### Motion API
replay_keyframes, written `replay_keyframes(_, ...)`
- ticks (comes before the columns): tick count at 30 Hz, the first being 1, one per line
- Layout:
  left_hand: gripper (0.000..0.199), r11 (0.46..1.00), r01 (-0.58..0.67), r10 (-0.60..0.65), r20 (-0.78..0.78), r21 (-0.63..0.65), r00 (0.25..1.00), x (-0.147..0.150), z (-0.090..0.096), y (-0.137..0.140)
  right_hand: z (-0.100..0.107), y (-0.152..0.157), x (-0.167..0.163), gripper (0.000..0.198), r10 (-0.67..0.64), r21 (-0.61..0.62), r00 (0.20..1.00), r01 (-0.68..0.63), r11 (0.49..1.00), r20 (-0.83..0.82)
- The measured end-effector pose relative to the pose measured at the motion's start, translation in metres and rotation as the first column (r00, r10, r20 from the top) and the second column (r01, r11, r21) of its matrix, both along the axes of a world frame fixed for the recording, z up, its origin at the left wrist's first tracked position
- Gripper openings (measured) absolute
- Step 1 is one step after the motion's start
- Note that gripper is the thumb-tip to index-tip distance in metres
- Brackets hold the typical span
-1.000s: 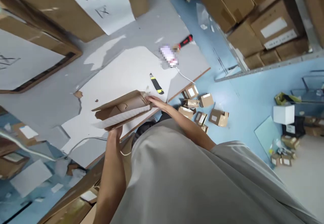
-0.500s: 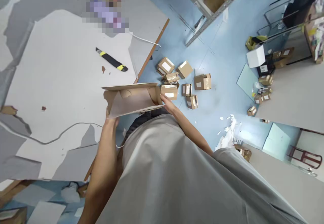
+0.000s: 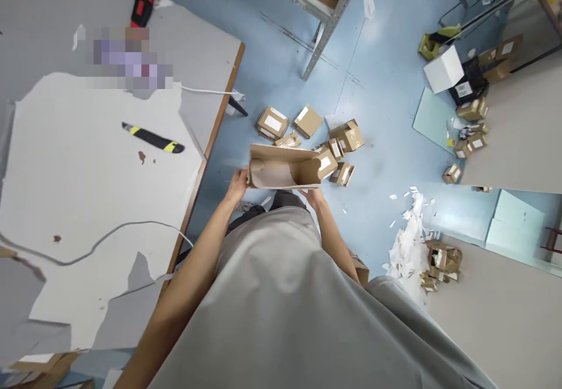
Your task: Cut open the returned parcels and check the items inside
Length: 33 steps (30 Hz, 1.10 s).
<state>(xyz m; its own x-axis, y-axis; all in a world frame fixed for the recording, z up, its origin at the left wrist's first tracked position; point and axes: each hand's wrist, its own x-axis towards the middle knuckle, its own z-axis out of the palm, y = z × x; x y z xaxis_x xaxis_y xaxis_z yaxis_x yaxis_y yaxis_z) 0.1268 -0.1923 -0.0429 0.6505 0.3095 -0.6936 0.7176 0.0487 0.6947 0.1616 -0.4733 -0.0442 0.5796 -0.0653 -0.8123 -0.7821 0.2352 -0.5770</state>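
Observation:
An open cardboard box (image 3: 285,153) is held out in front of my body, beyond the table's edge, its hollow inside facing up. My left hand (image 3: 238,184) grips its left end, fingers closed against the side. At the lower right corner, my right hand (image 3: 312,195) holds the box, its fingers partly hidden beneath it. On the table to the left lies a black and yellow utility knife (image 3: 153,138), well apart from both hands.
Several small taped boxes (image 3: 307,120) lie on the blue floor ahead. A white-topped table (image 3: 79,190) with a cable (image 3: 118,225) fills the left. A metal shelf (image 3: 327,26) stands beyond, and torn white paper (image 3: 406,248) is heaped at the right.
My hands and the cardboard box have moved right, from over the table's edge to above the floor. The view has shifted right too.

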Motion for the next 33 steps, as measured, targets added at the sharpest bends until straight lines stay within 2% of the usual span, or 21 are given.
replay_keyframes(3, 0.038, 0.987, 0.160, -0.161, -0.033, -0.022, 0.986, 0.061, -0.003, -0.056, 0.015, -0.046, 0.026, 0.024, -0.107, -0.097, 0.994, 0.106, 0.990, -0.013)
replay_keyframes(7, 0.036, 0.964, 0.254, -0.249, 0.064, -0.077, 0.966, 0.130, -0.001, -0.134, 0.040, -0.100, 0.060, 0.032, -0.075, -0.292, 0.993, 0.098, 0.951, 0.088)
replay_keyframes(9, 0.038, 0.954, 0.283, -0.272, 0.108, -0.103, 0.956, 0.154, 0.004, -0.160, 0.049, -0.119, 0.075, 0.038, -0.055, -0.337, 0.994, 0.085, 0.938, 0.096)
replay_keyframes(11, 0.037, 0.944, 0.282, -0.257, 0.155, -0.172, 0.954, 0.168, 0.012, -0.170, 0.051, -0.128, 0.089, 0.045, -0.040, -0.364, 0.996, 0.065, 0.929, 0.077)
replay_keyframes(14, 0.053, 0.896, 0.216, -0.120, 0.258, -0.388, 0.959, 0.170, 0.035, -0.153, 0.042, -0.122, 0.111, 0.036, 0.017, -0.398, 0.999, -0.003, 0.918, 0.033)
replay_keyframes(16, 0.063, 0.871, 0.139, 0.018, 0.314, -0.470, 0.949, 0.158, 0.059, -0.128, 0.031, -0.102, 0.129, 0.028, 0.098, -0.390, 0.995, -0.084, 0.917, 0.015)
replay_keyframes(19, 0.058, 0.911, 0.006, 0.167, 0.381, -0.413, 0.909, 0.126, 0.105, -0.090, 0.022, -0.049, 0.155, 0.025, 0.295, -0.313, 0.955, -0.268, 0.911, 0.039)
replay_keyframes(21, 0.051, 0.931, -0.092, 0.247, 0.424, -0.353, 0.871, 0.101, 0.135, -0.070, 0.030, -0.002, 0.166, 0.031, 0.466, -0.232, 0.877, -0.433, 0.871, 0.116)
replay_keyframes(22, 0.048, 0.934, -0.138, 0.285, 0.451, -0.331, 0.846, 0.090, 0.148, -0.062, 0.040, 0.021, 0.168, 0.035, 0.557, -0.194, 0.810, -0.526, 0.828, 0.184)
replay_keyframes(24, 0.043, 0.923, -0.226, 0.363, 0.511, -0.311, 0.779, 0.066, 0.169, -0.049, 0.069, 0.066, 0.166, 0.042, 0.709, -0.152, 0.592, -0.717, 0.681, 0.385)
replay_keyframes(26, 0.040, 0.900, -0.310, 0.434, 0.572, -0.306, 0.696, 0.043, 0.183, -0.037, 0.107, 0.104, 0.155, 0.044, 0.752, -0.160, 0.381, -0.830, 0.535, 0.538)
replay_keyframes(28, 0.038, 0.874, -0.394, 0.480, 0.626, -0.284, 0.615, 0.018, 0.193, -0.025, 0.146, 0.135, 0.136, 0.041, 0.728, -0.180, 0.226, -0.883, 0.434, 0.647)
replay_keyframes(30, 0.038, 0.844, -0.482, 0.501, 0.672, -0.237, 0.546, -0.009, 0.200, -0.014, 0.179, 0.160, 0.112, 0.035, 0.668, -0.198, 0.111, -0.908, 0.369, 0.736)
replay_keyframes(33, 0.039, 0.783, -0.610, 0.486, 0.734, -0.123, 0.474, -0.052, 0.209, 0.005, 0.210, 0.192, 0.072, 0.021, 0.561, -0.223, 0.005, -0.915, 0.336, 0.828)
